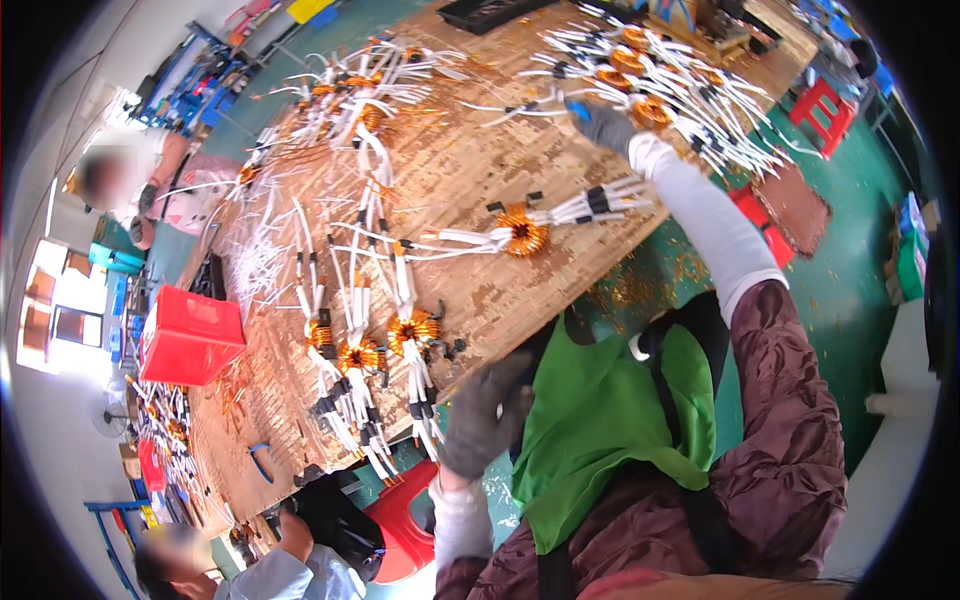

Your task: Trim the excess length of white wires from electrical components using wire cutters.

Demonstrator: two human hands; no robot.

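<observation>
My right hand (pixel 603 126), in a dark grey glove with blue at the fingertips, reaches to the far right of the table. Its fingers look closed beside white wire leads (pixel 522 110) with black sleeves; what they grip is hard to make out. Right by it lies a pile of copper-wound ring coils (pixel 652 112) with white leads. My left hand (pixel 485 415), also gloved, is low by the near table edge, smeared, its fingers unclear. One ring coil (pixel 523 231) with bundled leads lies alone between my hands. Several more coils (pixel 413 332) are lined up left of my left hand.
The worn wooden table (pixel 470 165) carries another coil heap (pixel 370 90) and loose white wire pieces (pixel 262 245). A red bin (pixel 192 336) stands at the left edge. Two people sit at the left (pixel 160 165) and lower left (pixel 300 565). Red stools (pixel 822 115) stand around.
</observation>
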